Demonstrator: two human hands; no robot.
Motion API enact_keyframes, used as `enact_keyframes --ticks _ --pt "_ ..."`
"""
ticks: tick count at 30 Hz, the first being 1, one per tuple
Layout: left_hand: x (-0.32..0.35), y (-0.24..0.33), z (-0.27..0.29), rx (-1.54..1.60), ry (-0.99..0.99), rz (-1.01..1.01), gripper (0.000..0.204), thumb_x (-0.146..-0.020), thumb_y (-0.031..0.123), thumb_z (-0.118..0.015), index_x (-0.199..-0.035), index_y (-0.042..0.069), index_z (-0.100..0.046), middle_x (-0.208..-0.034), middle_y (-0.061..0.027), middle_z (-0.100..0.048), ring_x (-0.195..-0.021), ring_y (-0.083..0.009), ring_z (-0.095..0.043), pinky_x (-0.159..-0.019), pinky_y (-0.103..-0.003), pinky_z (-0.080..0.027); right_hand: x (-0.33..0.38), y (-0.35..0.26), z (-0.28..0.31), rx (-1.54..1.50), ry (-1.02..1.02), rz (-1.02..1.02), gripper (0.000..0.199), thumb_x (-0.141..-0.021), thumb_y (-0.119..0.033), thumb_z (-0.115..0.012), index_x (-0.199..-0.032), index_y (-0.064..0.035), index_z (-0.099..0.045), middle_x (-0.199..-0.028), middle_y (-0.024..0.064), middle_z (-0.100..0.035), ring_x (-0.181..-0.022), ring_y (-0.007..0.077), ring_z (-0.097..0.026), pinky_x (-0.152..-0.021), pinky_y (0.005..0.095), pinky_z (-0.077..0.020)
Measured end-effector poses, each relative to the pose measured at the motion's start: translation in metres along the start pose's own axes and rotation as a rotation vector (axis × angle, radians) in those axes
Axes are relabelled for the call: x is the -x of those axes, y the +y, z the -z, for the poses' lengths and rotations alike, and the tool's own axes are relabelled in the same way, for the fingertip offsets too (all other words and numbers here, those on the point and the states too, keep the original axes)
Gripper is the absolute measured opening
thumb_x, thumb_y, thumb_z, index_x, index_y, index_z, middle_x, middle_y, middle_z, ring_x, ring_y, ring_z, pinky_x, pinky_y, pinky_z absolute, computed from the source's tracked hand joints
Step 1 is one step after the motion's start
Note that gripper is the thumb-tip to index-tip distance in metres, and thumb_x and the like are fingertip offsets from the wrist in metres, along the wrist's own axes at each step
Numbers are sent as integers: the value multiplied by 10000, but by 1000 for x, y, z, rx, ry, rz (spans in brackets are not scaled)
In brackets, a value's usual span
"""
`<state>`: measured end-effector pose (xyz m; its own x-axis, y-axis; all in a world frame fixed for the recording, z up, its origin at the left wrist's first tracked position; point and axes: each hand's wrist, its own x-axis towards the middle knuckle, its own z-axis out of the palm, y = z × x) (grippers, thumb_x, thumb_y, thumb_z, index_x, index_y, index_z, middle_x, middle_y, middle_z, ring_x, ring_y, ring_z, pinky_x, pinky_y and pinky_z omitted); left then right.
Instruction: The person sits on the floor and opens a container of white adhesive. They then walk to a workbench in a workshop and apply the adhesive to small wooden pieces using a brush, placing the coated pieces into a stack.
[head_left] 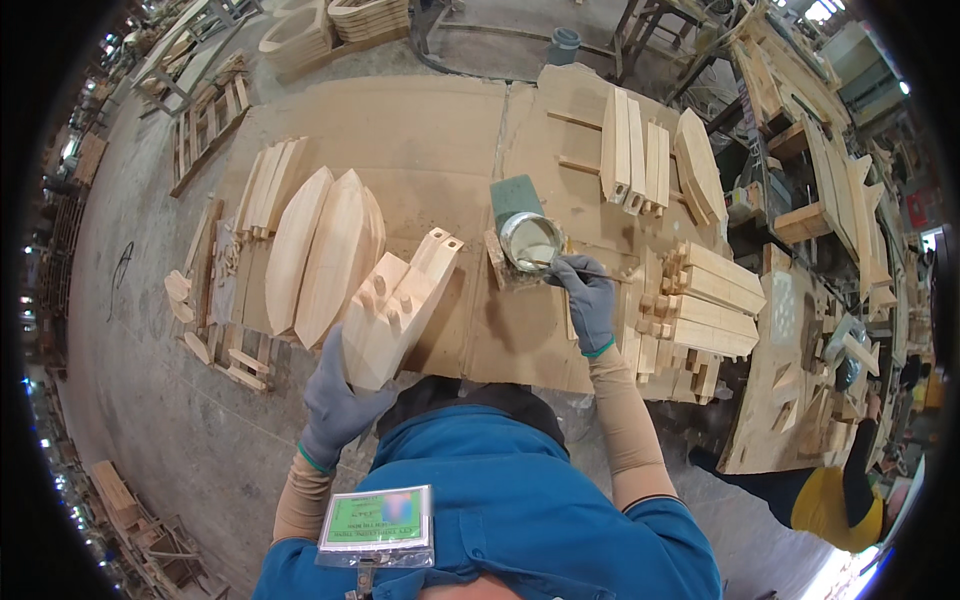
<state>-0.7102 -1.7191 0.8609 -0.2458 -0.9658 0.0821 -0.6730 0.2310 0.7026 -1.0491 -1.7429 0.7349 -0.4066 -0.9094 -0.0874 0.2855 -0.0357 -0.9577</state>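
Near left, the grey-gloved left hand (pixel 338 395) grips a pale wooden dowelled block (pixel 398 305) upright above the tabletop (pixel 430 150). Right hand (pixel 585 290) pinches a thin brush (pixel 580 268) at the open round glue tin (pixel 531 241). Judged step: loading glue; next, the brush must reach the dowels.

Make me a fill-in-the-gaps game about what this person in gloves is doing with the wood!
The left hand holds a block made of ____. The right hand dips a thin brush into a round metal ____. Both hands wear gloves coloured ____. The pointed boards lie to the person's ____.

Missing words: wood; can; grey; left
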Motion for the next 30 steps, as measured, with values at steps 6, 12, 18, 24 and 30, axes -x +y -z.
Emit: enact_keyframes --ticks 6,12,18,24,30 --pt "-5 4 -1 27 -76 77 857 -631 141 -782 -1359 -12 -355 -1134 -200 -584 -1022 -272 -614 -855 -367 -501 31 -1 -9 -30 107 37 103 -915 -73 -603 -894 28 -609 -850 86 -657 -795 146 -654 -727 271 -563" --pt "-26 17 -6 71 -188 100 835 -643 206 -779 -1352 33 -373 -1109 -206 -606 -997 -330 -628 -838 -387 -510 42 -54 -24 -282 191 -80 72 -924 -50 -569 -932 20 -585 -900 128 -652 -778 195 -664 -731 317 -582" --pt "-28 10 -16 132 -155 -24 821 -653 240 -769 -1343 42 -372 -1098 -223 -597 -980 -375 -624 -812 -409 -519 74 -154 -89 87 -163 292 61 -873 -14 -621 -862 16 -570 -916 161 -655 -765 195 -662 -708 320 -567" --pt "-33 20 -12 204 -188 -84 880 -624 229 -780 -1364 23 -350 -1057 -232 -616 -960 -363 -642 -812 -398 -520 77 -140 -101 405 -322 623 117 -824 -7 -688 -877 -14 -584 -919 162 -670 -753 189 -668 -646 281 -539" --pt "-25 15 -15 197 -138 -91 873 -621 234 -784 -1352 10 -361 -1022 -245 -619 -930 -373 -648 -789 -405 -527 79 -133 -107 500 -360 696 164 -808 9 -703 -886 -14 -560 -910 166 -670 -723 201 -670 -618 287 -541"
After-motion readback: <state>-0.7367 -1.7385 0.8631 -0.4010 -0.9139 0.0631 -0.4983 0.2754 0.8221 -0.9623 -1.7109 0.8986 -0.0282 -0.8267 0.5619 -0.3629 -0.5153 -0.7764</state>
